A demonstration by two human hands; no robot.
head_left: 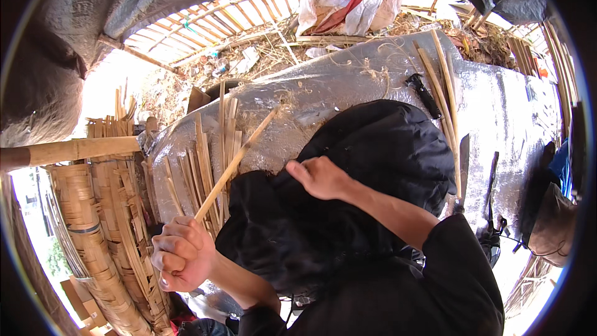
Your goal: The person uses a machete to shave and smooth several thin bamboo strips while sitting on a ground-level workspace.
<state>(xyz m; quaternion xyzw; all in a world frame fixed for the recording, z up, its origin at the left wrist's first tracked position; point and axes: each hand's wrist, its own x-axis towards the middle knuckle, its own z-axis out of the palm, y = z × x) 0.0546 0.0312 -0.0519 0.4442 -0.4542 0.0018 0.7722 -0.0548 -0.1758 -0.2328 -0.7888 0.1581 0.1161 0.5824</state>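
My left hand (183,255) is closed in a fist around the lower end of a bamboo stick (236,160). The stick slants up and away to the right over a shiny silver sheet. Above the black cloth (379,149) draped across my lap, my right hand (320,177) has curled fingers, with its thumb pointing left. What those fingers hold, if anything, is hidden from view. The right hand is apart from the stick.
Several bamboo strips (208,168) lie left of the cloth. Long strips (444,99) and a black tool (424,94) lie on the silver sheet (504,106) at right. A woven bamboo bundle (84,211) stands at left, by a thick pole (84,150). Sacks (351,9) hang behind.
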